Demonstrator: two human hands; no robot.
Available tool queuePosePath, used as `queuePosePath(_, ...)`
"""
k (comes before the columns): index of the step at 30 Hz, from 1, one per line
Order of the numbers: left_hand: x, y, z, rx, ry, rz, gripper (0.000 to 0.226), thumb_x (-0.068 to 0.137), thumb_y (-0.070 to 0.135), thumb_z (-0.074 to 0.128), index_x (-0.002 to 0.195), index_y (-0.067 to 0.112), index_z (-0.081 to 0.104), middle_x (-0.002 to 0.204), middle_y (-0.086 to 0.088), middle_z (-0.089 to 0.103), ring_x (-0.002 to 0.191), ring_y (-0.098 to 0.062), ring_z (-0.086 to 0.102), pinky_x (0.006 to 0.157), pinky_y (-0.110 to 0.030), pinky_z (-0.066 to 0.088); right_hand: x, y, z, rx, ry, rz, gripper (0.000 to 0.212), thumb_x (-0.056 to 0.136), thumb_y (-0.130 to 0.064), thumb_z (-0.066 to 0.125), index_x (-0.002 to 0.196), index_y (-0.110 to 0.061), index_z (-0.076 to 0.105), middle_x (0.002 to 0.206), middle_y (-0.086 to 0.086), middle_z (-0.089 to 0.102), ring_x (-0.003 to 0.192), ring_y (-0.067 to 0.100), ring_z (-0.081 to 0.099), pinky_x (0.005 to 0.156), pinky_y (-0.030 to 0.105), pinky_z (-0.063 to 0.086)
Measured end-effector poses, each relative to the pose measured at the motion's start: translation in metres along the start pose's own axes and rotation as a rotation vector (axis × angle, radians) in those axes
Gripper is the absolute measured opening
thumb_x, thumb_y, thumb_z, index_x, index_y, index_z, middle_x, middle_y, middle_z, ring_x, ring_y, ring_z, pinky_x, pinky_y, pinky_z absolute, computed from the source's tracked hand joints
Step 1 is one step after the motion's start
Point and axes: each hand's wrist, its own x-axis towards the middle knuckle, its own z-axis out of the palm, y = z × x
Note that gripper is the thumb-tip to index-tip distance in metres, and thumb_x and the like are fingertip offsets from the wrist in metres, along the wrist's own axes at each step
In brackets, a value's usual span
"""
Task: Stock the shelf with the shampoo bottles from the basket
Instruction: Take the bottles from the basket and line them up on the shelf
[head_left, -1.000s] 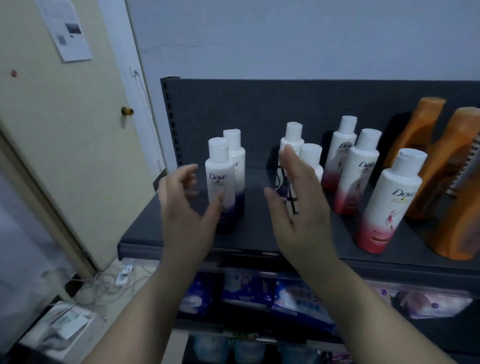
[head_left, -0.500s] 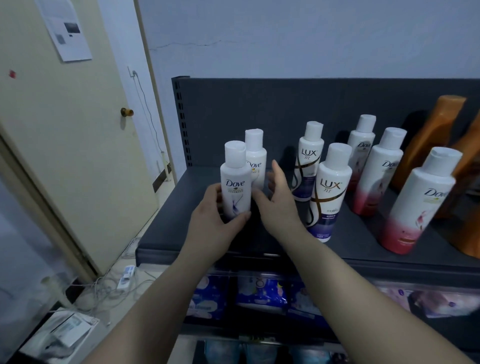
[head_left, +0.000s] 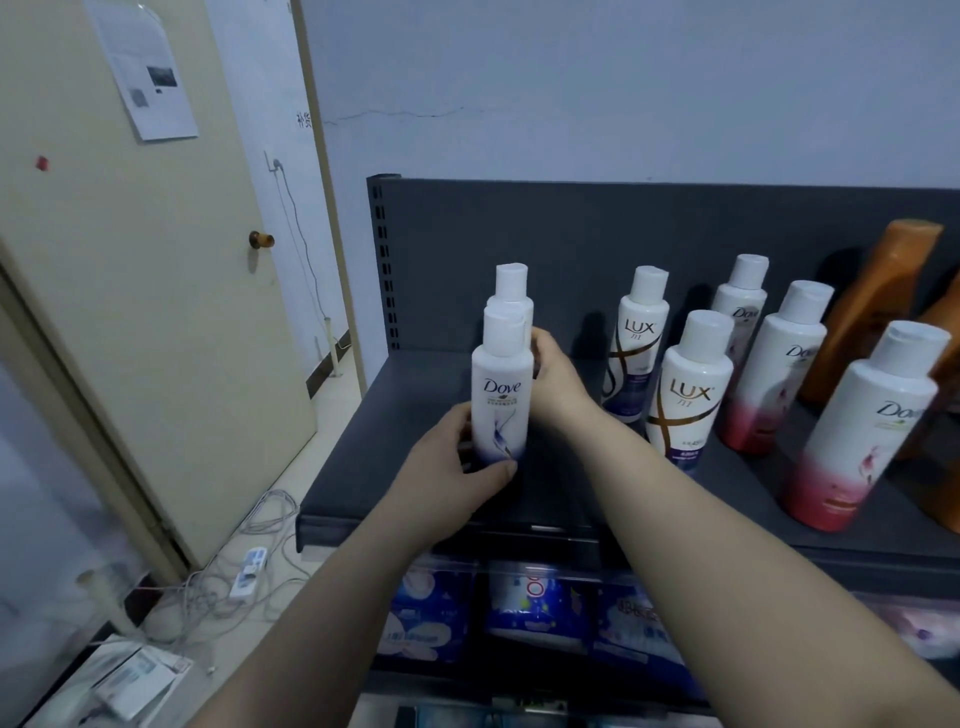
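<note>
On the dark grey shelf (head_left: 395, 467) two white Dove bottles with purple bases stand one behind the other at the left. My left hand (head_left: 452, 473) grips the front Dove bottle (head_left: 501, 384) low down, thumb across its base. My right hand (head_left: 553, 379) reaches past it and holds the rear Dove bottle (head_left: 511, 288), whose body is mostly hidden. Both bottles stand upright. Two white Lux bottles (head_left: 688, 384) stand to the right. No basket shows in this view.
Right of the Lux pair stand three pink-based Dove bottles (head_left: 857, 431) and orange bottles (head_left: 878, 306) at the far right. Blue packets (head_left: 524, 608) fill the shelf below. A door (head_left: 130, 312) is at left, with cables and a power strip (head_left: 249, 569) on the floor.
Both hands went from open in front of the shelf to closing on the two purple-based Dove bottles. The view shifted left, so the shelf sits further right in frame.
</note>
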Motion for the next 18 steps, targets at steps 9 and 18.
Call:
queuePosePath(9,0.003,0.005,0.011,0.025,0.035,0.028,0.051,0.079,0.024,0.076,0.123,0.033,0.053,0.113,0.02,0.063,0.103,0.002,0.059,0.087,-0.018,0.046,0.004,0.006,-0.007,0.171,-0.015,0.044,0.059,0.084,-0.035,0.064,0.139,-0.031,0.044,0.114,-0.006,0.066,0.103,0.01,0.062,0.096,0.035,0.047)
queuePosePath(18,0.048,0.014,-0.037,-0.345,0.215,-0.048,0.044,0.095,0.039,0.052,0.136,0.023,0.046,0.122,0.001,0.06,0.112,-0.011,0.058,0.101,-0.034,0.047,-0.094,0.005,-0.008,0.047,0.164,-0.235,0.052,0.096,-0.039,0.047,0.144,-0.023,0.034,0.127,-0.007,0.057,0.116,-0.008,0.051,0.1,0.015,0.039)
